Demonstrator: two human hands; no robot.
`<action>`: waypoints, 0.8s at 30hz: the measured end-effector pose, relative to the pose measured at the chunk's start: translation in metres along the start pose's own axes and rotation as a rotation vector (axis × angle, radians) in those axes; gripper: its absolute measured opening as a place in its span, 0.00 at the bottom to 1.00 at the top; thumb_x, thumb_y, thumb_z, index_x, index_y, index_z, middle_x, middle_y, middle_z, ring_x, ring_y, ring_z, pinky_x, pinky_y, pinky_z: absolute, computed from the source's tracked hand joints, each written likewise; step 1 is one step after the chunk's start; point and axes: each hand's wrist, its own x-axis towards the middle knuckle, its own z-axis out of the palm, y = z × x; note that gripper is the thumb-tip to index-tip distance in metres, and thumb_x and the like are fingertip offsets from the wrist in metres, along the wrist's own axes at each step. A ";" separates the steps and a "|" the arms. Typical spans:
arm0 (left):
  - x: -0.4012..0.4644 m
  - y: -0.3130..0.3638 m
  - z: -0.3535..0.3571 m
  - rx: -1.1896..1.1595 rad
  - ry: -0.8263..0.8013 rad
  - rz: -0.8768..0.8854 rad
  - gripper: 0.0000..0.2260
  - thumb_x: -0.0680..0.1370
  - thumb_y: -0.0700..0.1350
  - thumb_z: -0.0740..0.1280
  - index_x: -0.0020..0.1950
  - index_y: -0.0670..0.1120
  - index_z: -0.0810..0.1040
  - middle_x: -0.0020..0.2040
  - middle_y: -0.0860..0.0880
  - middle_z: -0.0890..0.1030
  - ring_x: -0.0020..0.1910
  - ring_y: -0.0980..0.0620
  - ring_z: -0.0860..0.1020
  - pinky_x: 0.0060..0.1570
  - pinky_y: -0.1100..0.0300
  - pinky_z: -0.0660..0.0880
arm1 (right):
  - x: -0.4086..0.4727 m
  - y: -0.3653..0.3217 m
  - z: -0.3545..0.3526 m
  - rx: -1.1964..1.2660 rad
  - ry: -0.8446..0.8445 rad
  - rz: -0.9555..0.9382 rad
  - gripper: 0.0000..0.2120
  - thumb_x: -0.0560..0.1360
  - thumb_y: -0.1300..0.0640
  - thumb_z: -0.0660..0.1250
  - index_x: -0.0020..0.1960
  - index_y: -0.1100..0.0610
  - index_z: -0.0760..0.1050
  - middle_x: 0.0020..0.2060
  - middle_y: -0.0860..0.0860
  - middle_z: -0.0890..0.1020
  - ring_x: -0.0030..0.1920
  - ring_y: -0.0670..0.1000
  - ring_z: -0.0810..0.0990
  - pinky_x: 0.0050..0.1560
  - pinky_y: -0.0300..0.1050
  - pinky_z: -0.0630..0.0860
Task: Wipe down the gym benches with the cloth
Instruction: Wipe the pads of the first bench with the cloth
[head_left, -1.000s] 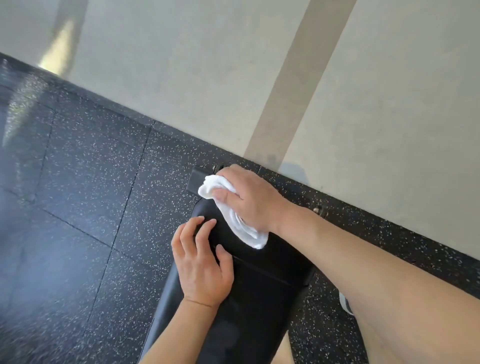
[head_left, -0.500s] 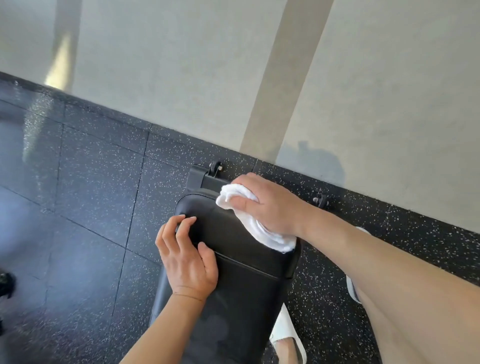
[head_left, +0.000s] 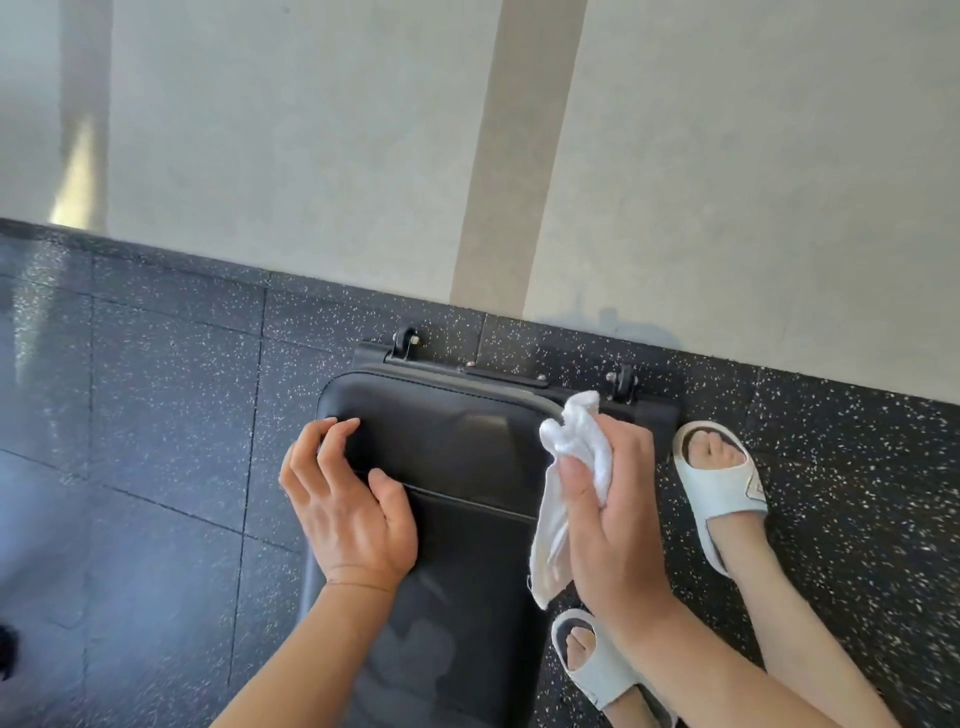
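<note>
This looks like a gym. The floor (head_left: 156, 415) is made of black rubber squares with tiny white specks, the soft kind you see under weights. A black padded bench (head_left: 457, 457) stands on it, with small wheels (head_left: 405, 340) on its end bar. Behind it is a plain pale wall (head_left: 311, 156) with a tan stripe (head_left: 519, 156), maybe a painted band.

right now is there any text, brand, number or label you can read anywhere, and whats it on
None can be read.
Slide sandal: a small triangular emblem on the strap, too small and blurred to tell any lettering.
Black bench pad, white cloth, speckled floor and wall: no text or label visible.
</note>
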 end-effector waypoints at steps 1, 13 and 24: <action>0.000 -0.001 0.000 -0.007 0.005 -0.001 0.24 0.73 0.41 0.59 0.70 0.38 0.72 0.70 0.38 0.71 0.67 0.33 0.69 0.73 0.42 0.64 | -0.007 0.000 0.009 -0.008 0.064 -0.007 0.15 0.85 0.55 0.62 0.71 0.54 0.72 0.62 0.49 0.72 0.64 0.50 0.75 0.68 0.43 0.71; -0.004 -0.003 0.005 -0.045 0.072 -0.048 0.18 0.80 0.41 0.61 0.70 0.42 0.72 0.71 0.44 0.72 0.66 0.38 0.69 0.71 0.50 0.65 | 0.037 -0.045 0.104 -0.810 -0.155 -0.881 0.08 0.79 0.55 0.65 0.55 0.53 0.81 0.54 0.52 0.79 0.47 0.57 0.73 0.43 0.54 0.65; -0.001 -0.003 0.000 -0.027 0.036 -0.012 0.24 0.74 0.39 0.61 0.70 0.36 0.72 0.69 0.38 0.72 0.65 0.33 0.70 0.73 0.40 0.65 | 0.048 -0.021 -0.001 -0.847 -0.533 -1.065 0.19 0.80 0.61 0.68 0.70 0.55 0.77 0.64 0.51 0.78 0.44 0.55 0.76 0.42 0.53 0.74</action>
